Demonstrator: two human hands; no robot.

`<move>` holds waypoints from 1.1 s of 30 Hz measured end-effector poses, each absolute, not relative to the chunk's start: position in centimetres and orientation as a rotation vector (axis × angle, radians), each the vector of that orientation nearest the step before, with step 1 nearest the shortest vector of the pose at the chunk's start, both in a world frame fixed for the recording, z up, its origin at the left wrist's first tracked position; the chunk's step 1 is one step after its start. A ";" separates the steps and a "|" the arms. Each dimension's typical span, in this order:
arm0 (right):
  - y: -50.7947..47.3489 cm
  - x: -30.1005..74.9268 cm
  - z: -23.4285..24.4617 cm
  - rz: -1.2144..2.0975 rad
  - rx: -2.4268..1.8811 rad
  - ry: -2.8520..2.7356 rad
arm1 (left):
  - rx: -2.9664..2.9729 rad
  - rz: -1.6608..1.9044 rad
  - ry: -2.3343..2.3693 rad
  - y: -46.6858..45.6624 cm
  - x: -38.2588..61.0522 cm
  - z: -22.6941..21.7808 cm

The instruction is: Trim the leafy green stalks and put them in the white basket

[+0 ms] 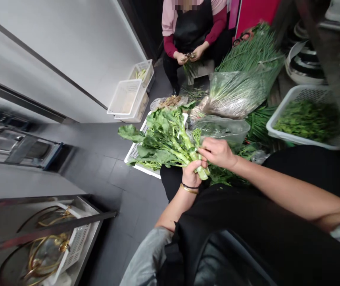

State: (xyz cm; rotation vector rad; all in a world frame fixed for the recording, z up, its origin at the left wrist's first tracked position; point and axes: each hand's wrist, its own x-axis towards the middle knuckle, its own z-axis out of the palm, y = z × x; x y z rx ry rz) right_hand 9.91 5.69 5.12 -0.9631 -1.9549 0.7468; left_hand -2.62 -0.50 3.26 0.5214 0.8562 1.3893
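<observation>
My left hand point(193, 171) is wrapped around the thick cut stems of a bunch of Chinese broccoli point(170, 137). Broad leaves spread away from me to the left, and the pale stem ends stick out past my fingers. At the stems, my right hand point(217, 152) pinches with thumb and fingers; a small budded shoot point(196, 135) stands up beside them. Exactly what those fingertips grip is partly hidden. Below the leaves is a white slotted basket point(131, 153) with more greens in it.
Opposite me a co-worker point(193, 31) handles thin greens. Bagged long green stalks point(238, 87), a clear plastic bag point(226, 127) and a white basket of leafy greens point(277, 115) lie to the right. White crates point(125, 99) stand by the wall; a metal rack point(98, 218) is at lower left.
</observation>
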 end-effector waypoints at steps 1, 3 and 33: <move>5.5 10.2 4.8 0.771 -0.916 -2.027 | 0.497 1.425 0.866 -0.2 -3.5 3.6; 5.4 10.9 4.1 0.960 -0.875 -2.063 | 0.441 1.496 0.844 0.5 -5.9 4.6; 8.9 12.0 1.8 0.364 -0.747 -2.330 | 0.370 1.527 0.907 4.0 -10.1 3.7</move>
